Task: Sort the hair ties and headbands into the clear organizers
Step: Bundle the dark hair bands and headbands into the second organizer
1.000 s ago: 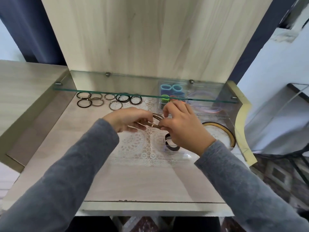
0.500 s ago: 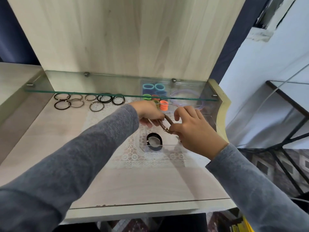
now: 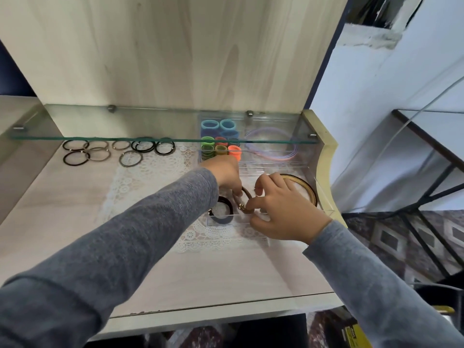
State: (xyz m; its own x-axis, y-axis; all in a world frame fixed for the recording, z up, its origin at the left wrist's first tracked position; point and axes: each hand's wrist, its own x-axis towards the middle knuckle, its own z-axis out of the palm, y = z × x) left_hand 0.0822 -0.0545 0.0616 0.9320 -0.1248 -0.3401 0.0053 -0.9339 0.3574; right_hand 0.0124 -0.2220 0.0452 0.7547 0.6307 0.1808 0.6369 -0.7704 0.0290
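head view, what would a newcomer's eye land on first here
The left hand and right hand meet mid-desk, both pinching a brown hair tie at a small clear organizer that holds a black hair tie. Behind them stand bright hair ties in blue, green and orange. Dark loose hair ties lie far left under the glass shelf.

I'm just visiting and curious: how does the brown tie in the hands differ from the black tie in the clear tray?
Colour: the brown tie is tan, the black tie black. State: the left hand and right hand pinch the brown tie; the black tie lies loose in the tray. Shape: the brown tie looks squeezed narrow, the black tie is a round loop. Both are thin hair ties.
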